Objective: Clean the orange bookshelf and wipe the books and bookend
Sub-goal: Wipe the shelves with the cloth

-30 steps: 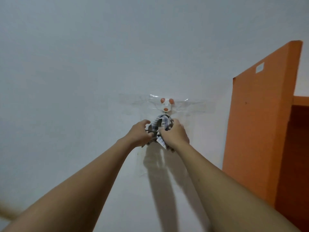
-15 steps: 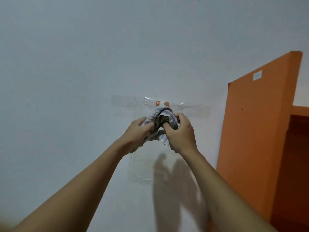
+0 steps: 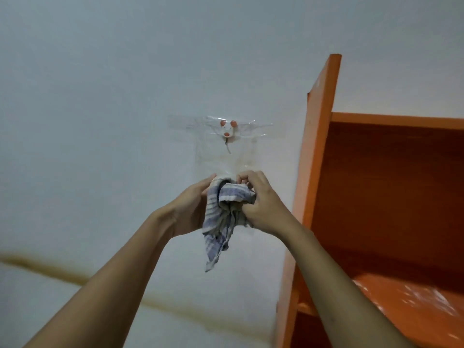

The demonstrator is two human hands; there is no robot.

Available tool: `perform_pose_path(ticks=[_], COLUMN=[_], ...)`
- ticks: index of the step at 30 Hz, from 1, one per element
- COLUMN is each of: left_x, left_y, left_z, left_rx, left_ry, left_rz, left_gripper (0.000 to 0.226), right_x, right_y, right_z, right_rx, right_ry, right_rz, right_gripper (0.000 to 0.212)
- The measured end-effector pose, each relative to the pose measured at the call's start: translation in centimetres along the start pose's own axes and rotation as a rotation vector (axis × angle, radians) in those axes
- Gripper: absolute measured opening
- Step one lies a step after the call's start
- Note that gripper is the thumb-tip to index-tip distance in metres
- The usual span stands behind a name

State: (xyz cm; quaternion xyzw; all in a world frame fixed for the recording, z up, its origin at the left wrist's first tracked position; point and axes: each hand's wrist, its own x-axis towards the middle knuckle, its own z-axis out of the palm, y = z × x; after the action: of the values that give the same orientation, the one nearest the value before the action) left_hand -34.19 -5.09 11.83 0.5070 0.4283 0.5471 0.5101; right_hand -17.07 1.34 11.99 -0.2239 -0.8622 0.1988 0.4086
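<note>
A blue-and-white striped cloth (image 3: 221, 222) hangs bunched between my two hands in front of the white wall. My left hand (image 3: 190, 209) grips its left side and my right hand (image 3: 261, 207) grips its right side; a loose end dangles below. The orange bookshelf (image 3: 319, 172) stands at the right, its side panel facing me, with one open compartment and a glossy shelf board (image 3: 406, 300) visible. No books or bookend are in view.
A small white hook with orange dots (image 3: 227, 128) is taped to the wall (image 3: 100, 121) with clear tape, just above my hands and bare. A brownish stain line (image 3: 75, 275) runs across the lower wall at the left.
The cloth has come off the hook and moved down with both hands. The view has swung so more of the bookshelf's inside shows.
</note>
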Motion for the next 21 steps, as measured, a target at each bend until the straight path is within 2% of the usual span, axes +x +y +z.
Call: perform_pose_path(ticks=[4, 8, 12, 15, 19, 21], left_x=[-3.3, -6.0, -7.3, -8.1, -8.3, -8.3], left_y=[-2.0, -3.0, -3.5, -3.8, -4.6, -5.2], left_z=[4.2, 9.6, 13.7, 17.1, 20.6, 22.6], left_rx=[0.064, 0.133, 0.245, 0.322, 0.318, 0.397], left_ry=[-0.049, 0.017, 0.122, 0.140, 0.178, 0.265], left_rz=[-0.044, 0.005, 0.099, 0.154, 0.265, 0.304], left_gripper=[0.051, 0.044, 0.047, 0.052, 0.024, 0.013], right_x=[-4.7, -9.9, -14.1, -17.2, -20.8, -22.3], right_y=[-0.7, -1.0, -0.7, -0.8, -1.6, -2.1], right_z=[-2.0, -4.7, -7.7, -10.4, -13.0, -14.1], right_rx=[0.122, 0.169, 0.331, 0.524, 0.728, 0.860], right_ry=[0.037, 0.120, 0.040, -0.042, -0.098, -0.156], right_rz=[-0.024, 0.012, 0.159, 0.288, 0.336, 0.334], right_gripper=[0.059, 0.048, 0.053, 0.052, 0.048, 0.043])
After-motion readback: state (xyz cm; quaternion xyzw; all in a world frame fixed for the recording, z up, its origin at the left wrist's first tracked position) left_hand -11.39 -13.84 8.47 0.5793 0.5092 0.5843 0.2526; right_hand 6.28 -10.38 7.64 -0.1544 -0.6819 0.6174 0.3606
